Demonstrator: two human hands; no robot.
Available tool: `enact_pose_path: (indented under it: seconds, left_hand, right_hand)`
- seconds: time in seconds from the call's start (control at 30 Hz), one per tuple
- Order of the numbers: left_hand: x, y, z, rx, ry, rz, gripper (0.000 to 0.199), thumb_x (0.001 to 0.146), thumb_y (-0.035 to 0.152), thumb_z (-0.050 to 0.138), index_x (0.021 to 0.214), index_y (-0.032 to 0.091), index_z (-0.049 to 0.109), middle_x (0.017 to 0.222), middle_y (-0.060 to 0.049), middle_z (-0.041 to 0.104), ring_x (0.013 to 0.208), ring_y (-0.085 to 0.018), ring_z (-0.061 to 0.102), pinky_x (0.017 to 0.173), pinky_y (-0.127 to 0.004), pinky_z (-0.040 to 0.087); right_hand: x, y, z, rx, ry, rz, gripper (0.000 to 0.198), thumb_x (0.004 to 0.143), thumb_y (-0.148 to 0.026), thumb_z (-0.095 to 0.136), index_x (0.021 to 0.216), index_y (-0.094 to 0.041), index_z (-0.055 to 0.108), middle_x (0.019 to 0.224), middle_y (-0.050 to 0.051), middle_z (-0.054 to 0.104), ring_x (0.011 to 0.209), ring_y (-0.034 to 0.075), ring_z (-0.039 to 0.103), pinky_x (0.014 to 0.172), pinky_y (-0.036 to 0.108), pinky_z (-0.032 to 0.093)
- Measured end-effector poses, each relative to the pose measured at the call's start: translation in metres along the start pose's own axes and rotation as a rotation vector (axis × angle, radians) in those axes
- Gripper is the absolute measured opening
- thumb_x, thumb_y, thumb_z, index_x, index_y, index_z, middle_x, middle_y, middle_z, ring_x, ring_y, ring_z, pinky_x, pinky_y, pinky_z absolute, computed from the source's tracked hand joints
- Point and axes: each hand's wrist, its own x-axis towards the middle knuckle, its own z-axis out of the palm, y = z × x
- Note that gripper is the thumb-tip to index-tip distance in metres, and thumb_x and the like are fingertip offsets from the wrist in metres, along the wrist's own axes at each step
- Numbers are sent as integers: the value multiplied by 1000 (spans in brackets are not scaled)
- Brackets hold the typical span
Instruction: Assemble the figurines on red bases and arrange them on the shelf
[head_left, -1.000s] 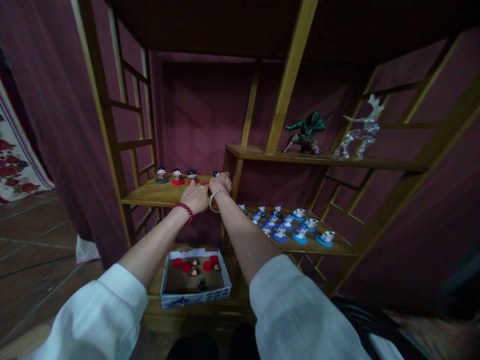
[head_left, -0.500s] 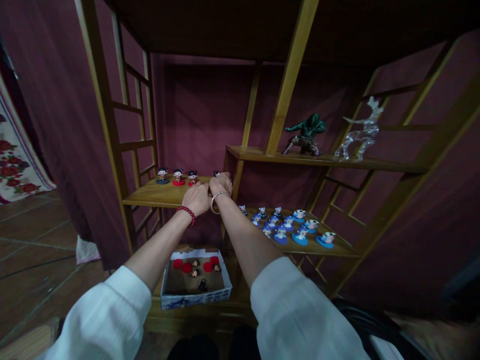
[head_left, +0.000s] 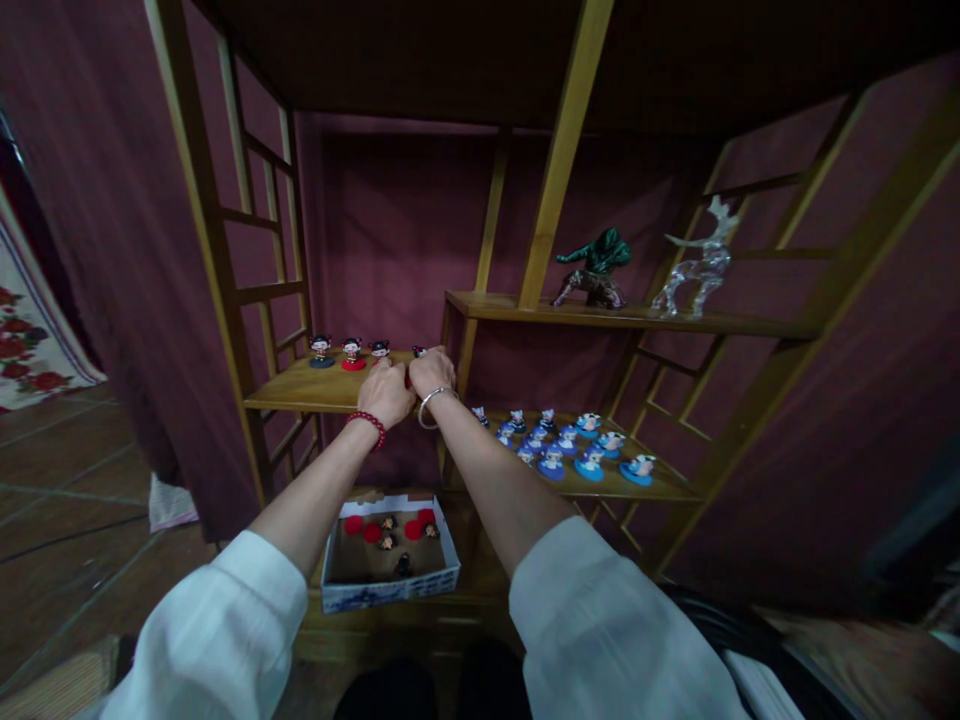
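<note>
- Head view: both hands reach over the left shelf (head_left: 289, 390), close together near its right end.
- Right hand (head_left: 433, 372): fingers curled, mostly hidden from the camera. Head of a black-haired figurine (head_left: 418, 351) shows just beyond the knuckles; grasp or mere contact, cannot tell.
- Left hand (head_left: 388, 395): bent, just beside the right; fingertips out of sight, so cannot tell whether it grips anything.
- Same shelf, to the left: grey-based figurine (head_left: 321, 351), red-based figurine (head_left: 352, 354) and third figurine (head_left: 380, 349) stand upright in a row, the third partly covered by the left hand.
- Below: open box (head_left: 390, 593) containing red discs (head_left: 354, 525) and small dark-topped pieces (head_left: 387, 542).
- Lower right shelf (head_left: 671, 488): grouped figurines on blue, purple and dark bases.
- Raised right shelf (head_left: 491, 304): green-topped crouching statuette (head_left: 600, 265), clear deer (head_left: 697, 270).
- Wrists: red beads (head_left: 371, 424) left, bangle (head_left: 430, 408) right.
</note>
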Motion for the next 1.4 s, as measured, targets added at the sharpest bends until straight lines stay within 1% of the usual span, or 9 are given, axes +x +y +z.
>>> enact_pose_path:
  seconds: [0.13,0.3,0.37,0.47,0.57,0.7,0.87,1.13,1.4]
  left_hand:
    - [-4,-7,-7,-34,-45,21,22,73,27,46,89,17,58,94,-10,57,89,-21,55,74,-28,44]
    - [-11,-28,-20,-183,-74,116,26,75,28,44,92,20,62,93,-5,61,86,-17,56,76,-25,43]
    - [-10,-40,-24,-229,-77,32,29,75,26,42,97,21,61,91,-3,64,84,-16,57,74,-23,43]
    - [-6,-59,-27,-169,-60,-155,32,75,24,40,98,21,62,87,-3,66,80,-16,59,72,-23,44]
    - [0,-70,-28,-123,-116,-158,34,75,24,40,101,21,62,89,-2,66,81,-15,59,73,-22,43]
    - [9,-70,-24,-58,-197,-65,37,75,24,38,103,22,62,95,-2,66,84,-15,59,74,-21,43]
    - [16,-63,-20,54,-217,26,39,75,25,37,107,28,60,100,-2,65,92,-17,58,77,-22,42]
    - [24,-57,-15,123,-234,-11,39,74,25,35,103,28,62,96,-4,66,89,-19,60,74,-25,44]
    - [21,-58,-15,105,-216,-20,38,75,27,36,101,29,63,98,-4,66,91,-19,59,77,-25,43]
  right_hand:
    - [-12,-2,-4,5,-26,-6,33,70,-13,45,102,-9,49,102,16,60,98,26,56,79,32,43]
    - [-19,2,-6,-59,-70,-71,32,73,-16,43,103,-14,49,103,14,58,95,23,56,79,31,43]
    - [-20,3,-6,-71,-79,-79,29,74,-17,42,102,-15,51,101,13,58,93,22,57,78,31,43]
    - [-20,4,-4,-62,-54,-71,28,77,-17,39,101,-14,52,100,14,58,93,22,56,79,31,42]
    - [-20,4,-2,-55,-34,-64,28,79,-18,38,103,-13,52,100,14,58,92,22,56,80,31,41]
    - [-19,4,-1,-61,-25,-65,30,79,-18,37,105,-12,52,101,14,59,92,22,56,80,30,41]
    - [-19,3,-4,-67,-46,-61,29,81,-19,36,103,-12,54,100,15,60,93,22,56,79,30,41]
    - [-19,2,-4,-44,-41,-64,29,82,-19,35,104,-12,53,102,14,59,94,22,56,80,30,40]
    - [-18,5,0,-27,-24,-69,29,82,-20,34,103,-13,53,102,14,59,93,22,56,80,32,41]
